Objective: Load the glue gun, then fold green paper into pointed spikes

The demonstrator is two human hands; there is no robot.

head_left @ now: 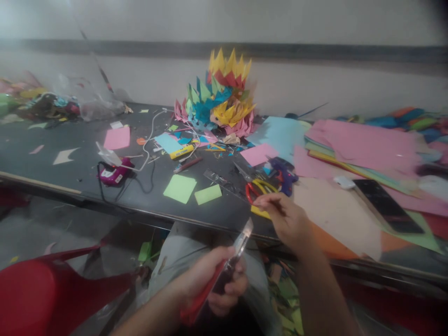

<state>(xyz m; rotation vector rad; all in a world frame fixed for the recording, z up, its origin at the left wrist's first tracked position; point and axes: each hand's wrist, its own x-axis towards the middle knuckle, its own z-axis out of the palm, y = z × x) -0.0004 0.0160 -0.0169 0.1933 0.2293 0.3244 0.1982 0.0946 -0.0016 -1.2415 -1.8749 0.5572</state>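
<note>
My left hand (224,280) is wrapped round a utility knife (241,242) with a red body, held over my lap. Its metal blade points up and away, toward the table edge. My right hand (285,217) is raised at the table's front edge, thumb and fingers pinched together; whatever may be between them is too small to make out. Just behind those fingertips lie scissors (261,186) with red and yellow handles, and I cannot tell whether the fingers touch them. A purple-blue tool (285,177) lies beyond the scissors. Green paper pieces (179,188) lie to the left.
Spiky folded-paper pieces (220,102) are piled by the wall. A purple device (115,172) with a white cable sits left. Coloured sheets (371,144) and a phone (387,205) lie right. A red chair (31,294) stands lower left. Scraps litter the table (147,196).
</note>
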